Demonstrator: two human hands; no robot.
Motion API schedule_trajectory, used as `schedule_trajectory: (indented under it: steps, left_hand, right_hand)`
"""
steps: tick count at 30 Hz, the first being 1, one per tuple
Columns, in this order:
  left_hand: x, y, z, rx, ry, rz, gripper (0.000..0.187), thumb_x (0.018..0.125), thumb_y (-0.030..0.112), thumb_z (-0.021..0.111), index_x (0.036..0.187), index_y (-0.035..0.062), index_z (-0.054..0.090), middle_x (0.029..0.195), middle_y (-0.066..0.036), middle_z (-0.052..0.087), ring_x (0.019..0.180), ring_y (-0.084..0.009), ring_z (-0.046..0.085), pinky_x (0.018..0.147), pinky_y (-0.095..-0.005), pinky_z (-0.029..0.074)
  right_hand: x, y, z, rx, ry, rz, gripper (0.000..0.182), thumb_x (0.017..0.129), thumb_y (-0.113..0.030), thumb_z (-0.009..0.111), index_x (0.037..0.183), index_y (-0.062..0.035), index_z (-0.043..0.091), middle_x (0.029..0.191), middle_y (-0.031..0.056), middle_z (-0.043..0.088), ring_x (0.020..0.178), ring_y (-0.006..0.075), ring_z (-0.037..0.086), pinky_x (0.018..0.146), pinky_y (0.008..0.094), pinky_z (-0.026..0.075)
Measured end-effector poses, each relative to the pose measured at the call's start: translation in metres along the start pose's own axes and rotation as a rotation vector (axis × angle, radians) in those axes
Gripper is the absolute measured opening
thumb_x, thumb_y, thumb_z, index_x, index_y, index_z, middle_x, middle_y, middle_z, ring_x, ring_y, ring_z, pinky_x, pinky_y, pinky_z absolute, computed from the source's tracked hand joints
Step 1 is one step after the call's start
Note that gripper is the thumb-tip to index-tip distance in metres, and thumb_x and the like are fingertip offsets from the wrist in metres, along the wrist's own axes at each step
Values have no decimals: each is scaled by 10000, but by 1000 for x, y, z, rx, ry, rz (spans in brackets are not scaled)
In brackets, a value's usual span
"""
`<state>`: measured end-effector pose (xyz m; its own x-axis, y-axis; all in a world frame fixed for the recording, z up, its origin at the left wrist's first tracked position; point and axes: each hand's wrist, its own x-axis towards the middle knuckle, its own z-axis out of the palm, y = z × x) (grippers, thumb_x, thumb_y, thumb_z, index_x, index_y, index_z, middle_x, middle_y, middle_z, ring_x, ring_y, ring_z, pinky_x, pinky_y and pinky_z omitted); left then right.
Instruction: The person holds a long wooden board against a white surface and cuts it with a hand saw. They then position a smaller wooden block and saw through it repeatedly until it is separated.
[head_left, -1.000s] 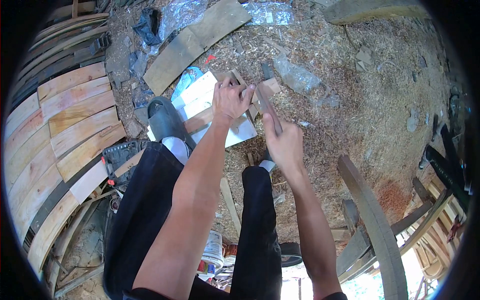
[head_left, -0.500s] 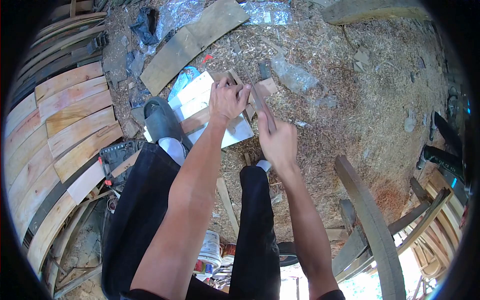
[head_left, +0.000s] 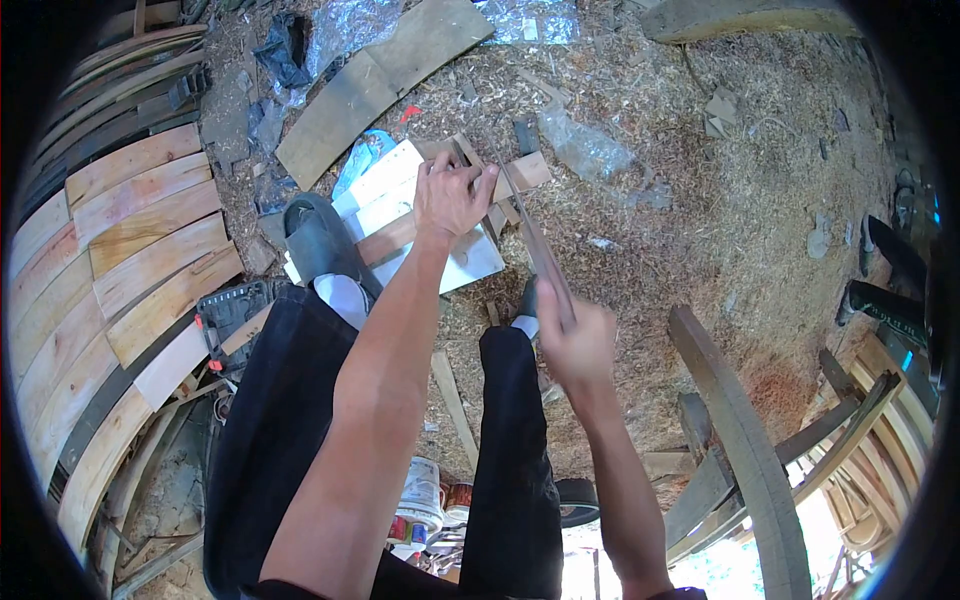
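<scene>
- The left hand (head_left: 452,197) presses down with curled fingers on a small wooden piece (head_left: 505,180); the right hand (head_left: 577,345) is clenched round the handle end of a hand saw (head_left: 530,232).
- The saw blade runs from the right hand up toward 11 o'clock, and its far end meets the wooden piece just beside the left fingers.
- Judged from this, the step in hand is sawing: the right arm looks drawn back, toward 6 o'clock, at the near end of a stroke.
- The next move would call for a straight push along the blade's line, with the left hand steady and its fingers kept off the cut.
- The wooden piece is pale, short and flat, with one end jutting toward 3 o'clock past the hand; how deep any cut runs is too small to tell.
- It lies on a stack of white boards (head_left: 455,262) at about 12 o'clock from the person's knees.
- A dark shoe (head_left: 318,240) stands on the boards at 9 o'clock from the left hand.
- Sawdust and shavings cover the ground (head_left: 700,200) all around.
- Curved wooden slats (head_left: 150,240) lie in rows at 9 o'clock; a dark curved beam (head_left: 740,440) leans at 4 o'clock; a grey plank (head_left: 380,85) lies at 11 o'clock.
</scene>
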<state>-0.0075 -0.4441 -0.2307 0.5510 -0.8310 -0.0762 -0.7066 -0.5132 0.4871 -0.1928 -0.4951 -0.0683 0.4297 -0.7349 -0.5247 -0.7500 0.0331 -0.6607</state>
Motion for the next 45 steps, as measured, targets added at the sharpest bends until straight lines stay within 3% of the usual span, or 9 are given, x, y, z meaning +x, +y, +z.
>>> schedule_trajectory:
  steps: [4, 10, 12, 15, 21, 27, 33, 37, 45]
  left_hand:
    - [1, -10, 5, 41, 0, 40, 318, 889, 320, 590, 779, 64, 744, 685, -120, 653, 857, -284, 576, 772, -413, 394]
    - [2, -3, 1, 40, -48, -14, 317, 893, 332, 583, 807, 81, 755, 705, -110, 660, 865, -272, 575, 777, -412, 392]
    - [0, -3, 2, 39, -32, -13, 350, 909, 369, 581, 812, 85, 760, 688, -105, 656, 860, -270, 572, 777, -409, 392]
    - [-2, -8, 5, 54, -24, -14, 377, 925, 389, 573, 818, 82, 763, 653, -99, 647, 848, -267, 567, 789, -408, 391]
    - [0, -5, 5, 46, -19, 8, 348, 914, 364, 582, 824, 81, 763, 666, -97, 652, 844, -265, 567, 795, -409, 395]
    - [-5, -3, 4, 24, -25, -27, 414, 912, 407, 565, 742, 77, 747, 700, -108, 689, 893, -255, 589, 847, -412, 386]
    - [0, -2, 1, 38, -4, 15, 420, 932, 387, 561, 751, 54, 742, 693, -108, 649, 827, -275, 577, 772, -409, 399]
    - [3, 1, 0, 31, -24, 2, 428, 934, 385, 556, 736, 53, 739, 708, -111, 659, 829, -282, 576, 781, -412, 398]
    - [-1, -7, 5, 71, -10, 51, 328, 913, 322, 555, 801, 79, 745, 736, -115, 667, 882, -283, 567, 759, -422, 390]
  right_hand:
    - [85, -12, 57, -161, 90, -81, 573, 951, -416, 555, 668, 78, 613, 515, 213, 534, 480, 395, 535, 527, 453, 441]
    - [40, -15, 15, -110, -103, 83, 461, 925, -408, 571, 829, 17, 719, 671, 264, 630, 648, 439, 654, 602, 475, 522]
    - [-14, -7, -14, 63, -40, 48, 535, 950, -374, 601, 634, 58, 613, 455, 104, 464, 425, 164, 483, 453, 366, 362]
    - [-59, -3, -45, -51, -78, 158, 494, 951, -333, 614, 625, 39, 619, 451, 54, 412, 454, 69, 428, 435, 323, 309]
    - [16, 11, 12, -82, 7, -54, 503, 950, -367, 589, 683, 58, 630, 480, 164, 487, 420, 254, 540, 480, 395, 420]
    - [75, -10, 35, -29, -49, 77, 564, 928, -449, 565, 700, 60, 652, 561, 235, 584, 520, 397, 609, 548, 457, 452]
    - [-59, 7, -40, -44, -37, 99, 449, 940, -326, 626, 696, 49, 659, 463, 104, 443, 445, 115, 487, 457, 347, 389]
    - [-58, 13, -43, -96, -71, 143, 440, 945, -315, 618, 703, 52, 654, 464, 105, 441, 433, 116, 478, 453, 348, 382]
    - [87, -13, 47, -110, -12, -13, 508, 929, -418, 565, 748, 46, 668, 593, 249, 568, 570, 418, 607, 566, 481, 476]
